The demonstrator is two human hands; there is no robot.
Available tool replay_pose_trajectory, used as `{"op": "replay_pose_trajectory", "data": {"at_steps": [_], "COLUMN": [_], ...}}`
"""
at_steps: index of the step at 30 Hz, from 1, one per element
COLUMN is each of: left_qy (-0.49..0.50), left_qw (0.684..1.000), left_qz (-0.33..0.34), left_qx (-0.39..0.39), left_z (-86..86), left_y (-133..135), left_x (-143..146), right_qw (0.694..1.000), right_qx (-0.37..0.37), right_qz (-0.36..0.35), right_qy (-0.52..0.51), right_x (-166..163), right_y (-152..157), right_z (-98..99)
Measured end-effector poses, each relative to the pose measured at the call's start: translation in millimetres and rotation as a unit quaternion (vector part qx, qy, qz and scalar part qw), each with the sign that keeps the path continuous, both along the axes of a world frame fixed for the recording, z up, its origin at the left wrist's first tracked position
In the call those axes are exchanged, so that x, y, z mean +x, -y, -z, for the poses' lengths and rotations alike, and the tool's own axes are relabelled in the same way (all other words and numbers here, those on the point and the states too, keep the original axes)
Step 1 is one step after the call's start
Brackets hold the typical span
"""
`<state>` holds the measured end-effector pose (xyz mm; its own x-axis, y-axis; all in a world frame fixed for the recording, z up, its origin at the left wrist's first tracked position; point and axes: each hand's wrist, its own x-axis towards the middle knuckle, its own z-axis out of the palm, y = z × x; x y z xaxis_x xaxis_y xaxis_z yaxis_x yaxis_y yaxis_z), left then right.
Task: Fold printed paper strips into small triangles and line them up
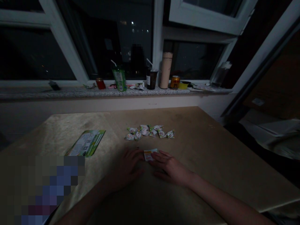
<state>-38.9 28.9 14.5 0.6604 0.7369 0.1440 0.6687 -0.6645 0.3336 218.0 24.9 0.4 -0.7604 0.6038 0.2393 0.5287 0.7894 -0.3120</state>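
Both hands are lying flat on the tan surface (211, 150) in the lower middle of the frame, in dim light. The left hand (127, 167) is resting palm down with its fingers (138, 153) stretched out, their tips meeting the left edge of a small white and orange paper (149, 154). The right hand (170, 167) is reaching in from the lower right, its fingers (157, 155) also extended and lying against the paper's right edge. Neither hand is closing around it; the paper is sitting flat on the surface between the two sets of fingertips.

Just above the paper, near the centre of the frame, a cluster of small folded triangles (150, 132) is lying in a loose row. Left of centre, a green leaflet (86, 143) is lying flat at an angle. Along the windowsill (47, 92) across the upper part, a green carton (119, 79), a dark cup (152, 79), a tall beige bottle (165, 70) and an orange can (175, 82) are standing.
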Motion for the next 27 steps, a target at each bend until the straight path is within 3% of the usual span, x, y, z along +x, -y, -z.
{"op": "replay_pose_trajectory", "data": {"at_steps": [8,14,21,27], "left_qy": [-0.078,-0.096,-0.094,-0.071], "left_qw": [0.988,0.984,0.987,0.988], "left_qz": [0.106,0.117,0.127,0.14], "left_qx": [0.077,0.097,0.033,-0.016], "left_z": [-8.1,-12.3,-2.9,-6.2], "left_y": [-9,-9,-9,-10], "left_x": [-11,-13,-16,-18], "right_qw": [1.0,1.0,0.999,0.999], "right_qx": [0.008,0.021,0.027,0.03], "right_qz": [0.004,-0.003,0.006,0.008], "right_qy": [-0.014,-0.016,-0.015,-0.009], "right_x": [-3,-4,-4,-4], "right_y": [0,0,0,0], "right_z": [0.3,-0.5,2.8,1.9]}}
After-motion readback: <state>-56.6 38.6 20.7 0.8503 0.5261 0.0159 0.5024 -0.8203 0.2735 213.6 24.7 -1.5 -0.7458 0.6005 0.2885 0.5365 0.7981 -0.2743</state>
